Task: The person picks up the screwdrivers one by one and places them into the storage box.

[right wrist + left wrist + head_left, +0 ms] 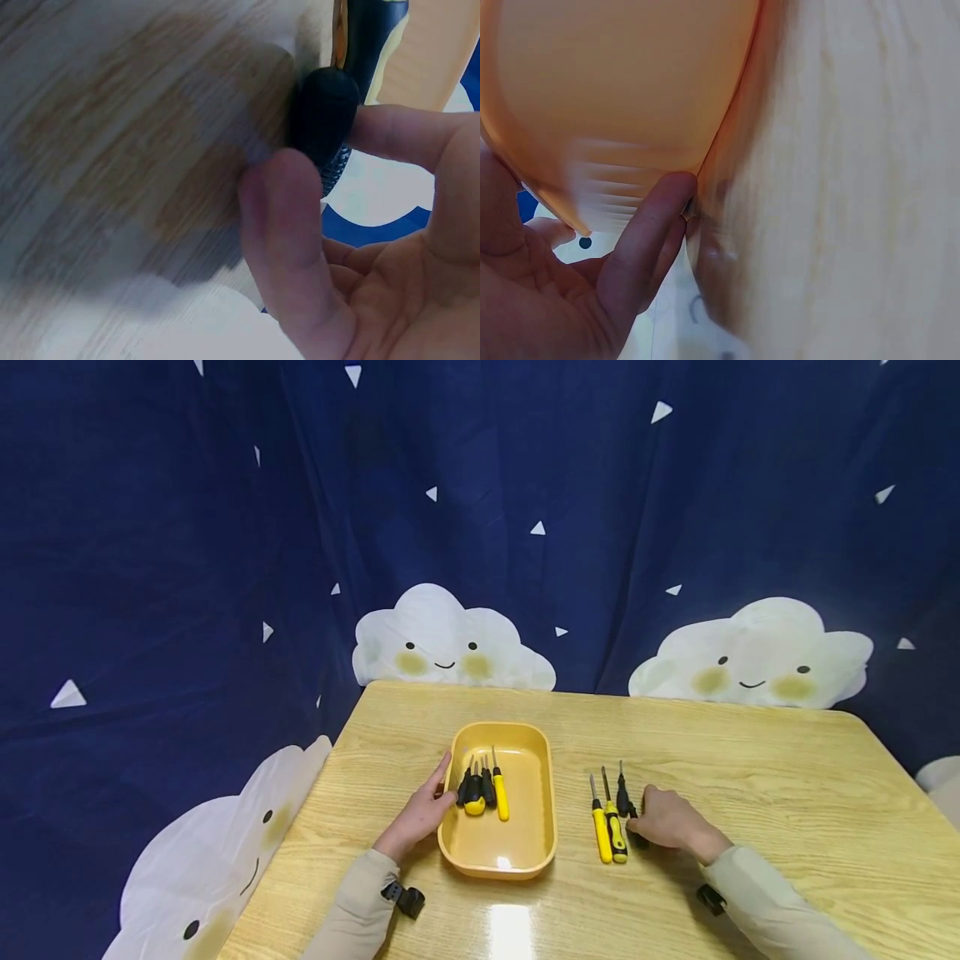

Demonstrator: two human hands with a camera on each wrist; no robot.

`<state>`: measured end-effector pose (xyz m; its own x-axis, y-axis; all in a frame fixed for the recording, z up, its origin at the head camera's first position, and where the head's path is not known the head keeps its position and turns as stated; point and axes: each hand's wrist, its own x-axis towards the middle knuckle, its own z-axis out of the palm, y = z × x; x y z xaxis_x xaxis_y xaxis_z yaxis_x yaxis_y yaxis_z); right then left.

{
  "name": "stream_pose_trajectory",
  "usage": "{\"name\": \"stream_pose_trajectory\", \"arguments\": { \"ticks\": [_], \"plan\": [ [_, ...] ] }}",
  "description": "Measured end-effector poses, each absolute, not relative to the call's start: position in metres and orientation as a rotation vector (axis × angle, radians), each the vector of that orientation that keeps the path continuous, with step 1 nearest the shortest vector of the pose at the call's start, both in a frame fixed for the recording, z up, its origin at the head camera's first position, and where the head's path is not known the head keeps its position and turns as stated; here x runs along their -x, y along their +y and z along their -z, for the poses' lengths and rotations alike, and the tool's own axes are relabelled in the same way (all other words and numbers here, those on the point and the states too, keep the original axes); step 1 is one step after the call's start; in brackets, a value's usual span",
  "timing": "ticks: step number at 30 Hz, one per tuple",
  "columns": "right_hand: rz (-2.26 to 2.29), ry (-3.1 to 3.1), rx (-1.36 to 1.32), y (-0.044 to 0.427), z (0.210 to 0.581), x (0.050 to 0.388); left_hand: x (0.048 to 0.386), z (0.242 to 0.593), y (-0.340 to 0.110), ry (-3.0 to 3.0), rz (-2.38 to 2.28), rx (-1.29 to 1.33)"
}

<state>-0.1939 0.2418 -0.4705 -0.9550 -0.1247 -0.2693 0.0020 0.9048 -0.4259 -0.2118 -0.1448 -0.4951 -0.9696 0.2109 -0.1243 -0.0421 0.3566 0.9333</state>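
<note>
My left hand (424, 817) grips the left wall of a yellow-orange plastic box (529, 867), thumb over the rim and fingers along the outside. Inside the box lie several screwdrivers, among them a yellow-handled one (501, 797). To the right of the box, my right hand (670, 821) pinches the black handle of a screwdriver (324, 112) low at the table, between thumb and fingers. Just left of that hand lie a short black screwdriver (622, 799), a yellow-and-black screwdriver (616, 835) and a slim yellow screwdriver (601, 833), side by side with tips pointing away.
The wooden table (750, 760) extends to both sides of the box. A dark blue curtain (480, 485) with white triangles and smiling clouds hangs behind it and at the left. Each wrist wears a black strap device (408, 900).
</note>
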Motion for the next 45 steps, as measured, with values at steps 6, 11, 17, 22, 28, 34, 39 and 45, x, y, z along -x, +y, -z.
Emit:
{"name": "stream_pose_trajectory", "arguments": {
  "ticks": [6,11,17,22,28,34,39,45],
  "plan": [
    [0.591,2.792,0.112,0.24,0.471,0.193,0.211,0.497,-0.145,2.381,-1.662,-0.145],
    [0.534,2.821,0.156,0.239,0.472,0.196,0.201,0.476,-0.142,2.375,-1.659,-0.174],
    [0.53,2.844,0.178,0.239,0.476,0.2,0.209,0.49,-0.144,2.389,-1.651,-0.164],
    [0.543,2.843,0.173,0.239,0.476,0.201,0.214,0.499,-0.145,2.421,-1.629,-0.146],
    [0.523,2.858,0.181,0.242,0.477,0.202,0.214,0.498,-0.144,2.445,-1.602,-0.139],
    [0.602,2.825,0.145,0.245,0.475,0.2,0.214,0.499,-0.144,2.457,-1.591,-0.132],
    [0.704,2.777,0.089,0.247,0.473,0.198,0.213,0.498,-0.144,2.466,-1.579,-0.119],
    [0.792,2.758,0.088,0.248,0.47,0.198,0.212,0.498,-0.144,2.46,-1.581,-0.125]
  ]
}}
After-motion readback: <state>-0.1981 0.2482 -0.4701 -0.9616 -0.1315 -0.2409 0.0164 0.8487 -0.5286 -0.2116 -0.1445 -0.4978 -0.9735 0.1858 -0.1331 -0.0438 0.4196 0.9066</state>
